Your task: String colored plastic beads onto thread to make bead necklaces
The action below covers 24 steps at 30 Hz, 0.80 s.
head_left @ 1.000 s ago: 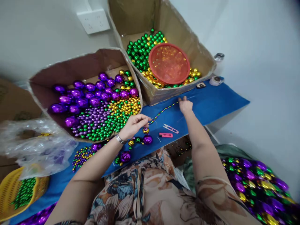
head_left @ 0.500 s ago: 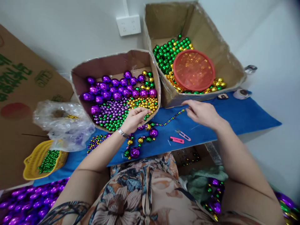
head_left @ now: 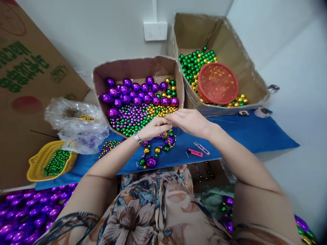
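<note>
My left hand (head_left: 156, 127), with a metal watch at the wrist, is closed in a pinch at the front rim of the smaller cardboard box (head_left: 138, 62). My right hand (head_left: 190, 123) meets it, its fingertips closed against the left fingers. Below them a bead string (head_left: 166, 148) with purple, gold and green balls lies on the blue cloth (head_left: 245, 131); its thin small-beaded part curves up under my hands. The fingers hide its end. Pink thread snips (head_left: 201, 147) and a pink cutter (head_left: 195, 152) lie to the right, touched by neither hand.
Purple balls (head_left: 135, 87) and smaller mixed beads fill the smaller box. The taller box (head_left: 245, 64) holds green and gold beads and a red basin (head_left: 218, 83). On the left are a yellow basket (head_left: 33, 170) of green beads, a plastic bag (head_left: 66, 112) and a large carton (head_left: 22, 112).
My right hand has moved left from the strand's far end to meet my left hand. The thin beaded part, stretched out rightward before, now curves back in a loop. The view has shifted slightly.
</note>
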Available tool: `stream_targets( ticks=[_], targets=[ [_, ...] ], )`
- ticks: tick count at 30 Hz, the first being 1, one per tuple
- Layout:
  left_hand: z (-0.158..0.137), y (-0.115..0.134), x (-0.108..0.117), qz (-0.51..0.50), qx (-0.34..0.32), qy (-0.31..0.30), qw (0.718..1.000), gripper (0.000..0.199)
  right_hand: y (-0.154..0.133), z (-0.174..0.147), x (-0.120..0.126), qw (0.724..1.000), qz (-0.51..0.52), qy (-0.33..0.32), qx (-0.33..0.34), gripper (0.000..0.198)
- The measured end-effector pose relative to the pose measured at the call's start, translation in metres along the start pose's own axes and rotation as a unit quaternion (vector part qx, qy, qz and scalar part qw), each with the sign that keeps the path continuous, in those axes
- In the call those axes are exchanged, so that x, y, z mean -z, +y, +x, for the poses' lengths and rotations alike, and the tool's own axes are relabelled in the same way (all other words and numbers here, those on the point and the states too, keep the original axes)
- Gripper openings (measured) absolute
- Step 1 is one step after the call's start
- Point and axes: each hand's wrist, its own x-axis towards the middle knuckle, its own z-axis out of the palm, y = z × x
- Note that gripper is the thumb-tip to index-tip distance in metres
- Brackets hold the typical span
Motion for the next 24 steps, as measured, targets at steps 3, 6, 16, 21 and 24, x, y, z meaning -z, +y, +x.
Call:
stream_targets(
  ticks=[3, 6, 16, 21, 24],
  targets=[
    [-0.006, -0.001, 0.004, -0.06, 0.028, -0.012, 0.998, 0.022, 0.004, 0.006, -0.009, 1.0, 0.016, 0.006, -0.003, 0.027],
    [-0.008, -0.003, 0.008, -0.048, 0.042, 0.011, 0.998, 0.028, 0.009, 0.004, -0.008, 0.998, 0.004, -0.024, -0.063, 0.028],
    [0.005, 0.009, 0.021, 0.119, -0.06, 0.043, 0.99, 0.027, 0.002, -0.017, 0.013, 0.78, 0.563, 0.18, -0.205, 0.035],
    [0.023, 0.029, 0.009, 0.16, -0.104, 0.003, 0.982, 0.026, -0.021, 0.025, 0.035, 0.638, 0.677, 0.283, -0.232, 0.023],
    [0.034, 0.048, 0.008, 0.17, -0.13, 0.001, 0.977, 0.021, -0.014, 0.045, 0.061, 0.601, 0.676, 0.334, -0.267, 0.023]
  ],
)
